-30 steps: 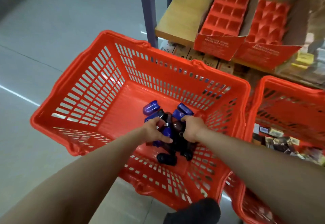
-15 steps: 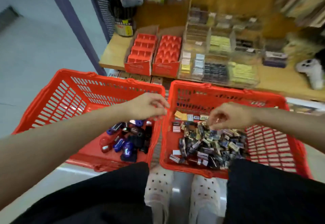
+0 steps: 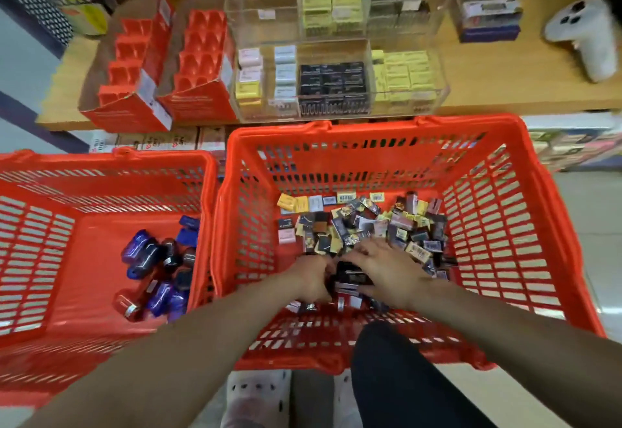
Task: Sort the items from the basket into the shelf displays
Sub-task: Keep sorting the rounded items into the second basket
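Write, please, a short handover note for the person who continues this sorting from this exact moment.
Left hand and right hand: both down in the right basket, gathering small black boxes; exact grip blurred.
Things: right basket holds a heap of mixed small boxes. Left basket holds blue and dark red capsule-shaped items.
Done: clear shelf organizer already has yellow, black and white boxes in most compartments.
Left: both red display cartons are empty, as is the organizer's top-left compartment; both baskets are far from emptied.
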`<action>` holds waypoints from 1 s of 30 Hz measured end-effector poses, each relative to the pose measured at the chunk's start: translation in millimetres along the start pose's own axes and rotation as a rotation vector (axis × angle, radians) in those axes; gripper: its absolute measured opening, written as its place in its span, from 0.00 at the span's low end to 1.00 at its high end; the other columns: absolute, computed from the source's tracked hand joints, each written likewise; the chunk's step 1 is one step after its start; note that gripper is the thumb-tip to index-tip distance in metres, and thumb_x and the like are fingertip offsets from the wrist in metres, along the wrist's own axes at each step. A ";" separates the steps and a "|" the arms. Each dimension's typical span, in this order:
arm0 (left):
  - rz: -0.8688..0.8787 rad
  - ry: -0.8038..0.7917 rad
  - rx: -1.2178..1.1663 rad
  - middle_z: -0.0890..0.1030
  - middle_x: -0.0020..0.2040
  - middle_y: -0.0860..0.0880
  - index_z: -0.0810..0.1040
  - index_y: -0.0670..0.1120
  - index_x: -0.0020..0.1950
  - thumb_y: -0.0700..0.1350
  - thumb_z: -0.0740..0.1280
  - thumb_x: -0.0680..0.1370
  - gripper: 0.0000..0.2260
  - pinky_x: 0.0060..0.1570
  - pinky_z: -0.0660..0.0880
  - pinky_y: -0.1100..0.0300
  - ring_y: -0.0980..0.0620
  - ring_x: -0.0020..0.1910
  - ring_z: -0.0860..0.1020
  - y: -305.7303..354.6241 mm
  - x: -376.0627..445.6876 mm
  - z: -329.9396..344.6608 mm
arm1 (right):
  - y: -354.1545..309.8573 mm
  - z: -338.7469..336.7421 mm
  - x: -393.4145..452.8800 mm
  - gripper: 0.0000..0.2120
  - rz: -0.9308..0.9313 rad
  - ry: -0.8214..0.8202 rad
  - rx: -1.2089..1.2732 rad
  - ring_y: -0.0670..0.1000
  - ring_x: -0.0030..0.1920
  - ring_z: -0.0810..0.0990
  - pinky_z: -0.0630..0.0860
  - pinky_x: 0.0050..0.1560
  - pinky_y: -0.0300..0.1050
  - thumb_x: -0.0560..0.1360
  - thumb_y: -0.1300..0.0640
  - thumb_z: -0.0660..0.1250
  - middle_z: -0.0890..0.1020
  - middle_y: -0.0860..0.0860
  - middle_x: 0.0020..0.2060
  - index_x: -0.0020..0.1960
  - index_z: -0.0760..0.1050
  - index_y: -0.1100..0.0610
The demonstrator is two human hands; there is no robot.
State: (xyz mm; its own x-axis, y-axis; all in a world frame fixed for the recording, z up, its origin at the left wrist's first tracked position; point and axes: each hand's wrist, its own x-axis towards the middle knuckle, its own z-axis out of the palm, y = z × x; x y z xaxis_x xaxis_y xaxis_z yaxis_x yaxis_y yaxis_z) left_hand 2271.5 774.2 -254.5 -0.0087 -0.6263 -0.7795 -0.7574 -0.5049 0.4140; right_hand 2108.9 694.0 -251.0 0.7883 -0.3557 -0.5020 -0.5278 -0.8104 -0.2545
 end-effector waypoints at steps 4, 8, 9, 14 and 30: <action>-0.014 0.100 0.017 0.75 0.65 0.44 0.74 0.45 0.66 0.44 0.75 0.73 0.22 0.58 0.72 0.59 0.45 0.62 0.75 -16.5 11.5 6.0 | 2.4 20.2 12.7 0.32 -0.132 0.046 -0.193 0.58 0.73 0.58 0.57 0.71 0.58 0.76 0.44 0.67 0.59 0.54 0.74 0.77 0.58 0.44; -0.016 0.163 0.021 0.73 0.64 0.45 0.79 0.47 0.62 0.39 0.73 0.75 0.17 0.60 0.71 0.58 0.46 0.63 0.74 -26.2 15.7 10.2 | -4.2 33.0 18.7 0.34 -0.111 0.017 -0.280 0.62 0.73 0.58 0.59 0.70 0.62 0.77 0.51 0.68 0.56 0.59 0.75 0.77 0.56 0.47; -0.009 0.169 0.020 0.74 0.63 0.45 0.79 0.48 0.62 0.38 0.73 0.75 0.16 0.60 0.72 0.57 0.46 0.62 0.74 -26.9 16.1 10.7 | -6.4 33.5 20.0 0.34 -0.102 0.005 -0.270 0.63 0.72 0.59 0.61 0.69 0.63 0.76 0.56 0.68 0.56 0.60 0.74 0.77 0.55 0.47; 0.041 0.229 -0.057 0.76 0.61 0.47 0.80 0.47 0.59 0.40 0.73 0.76 0.13 0.54 0.75 0.57 0.47 0.57 0.77 -24.9 18.2 14.6 | 8.7 24.1 20.2 0.30 -0.004 0.108 -0.161 0.60 0.70 0.64 0.75 0.63 0.55 0.75 0.62 0.67 0.63 0.56 0.71 0.73 0.57 0.52; -0.227 0.369 -1.056 0.82 0.53 0.45 0.78 0.43 0.53 0.35 0.70 0.78 0.07 0.44 0.78 0.61 0.49 0.50 0.80 -19.8 25.0 -4.8 | -3.1 16.0 32.5 0.28 -0.259 0.086 -0.413 0.59 0.69 0.63 0.62 0.67 0.57 0.74 0.62 0.71 0.66 0.56 0.69 0.71 0.68 0.52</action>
State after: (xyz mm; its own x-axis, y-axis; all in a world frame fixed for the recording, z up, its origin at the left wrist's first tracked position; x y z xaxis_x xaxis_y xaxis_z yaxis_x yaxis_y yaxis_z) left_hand 2289.4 765.7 -279.9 0.3834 -0.5050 -0.7733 0.2117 -0.7669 0.6059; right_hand 2131.1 692.4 -279.8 0.9093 -0.1416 -0.3913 -0.1558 -0.9878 -0.0045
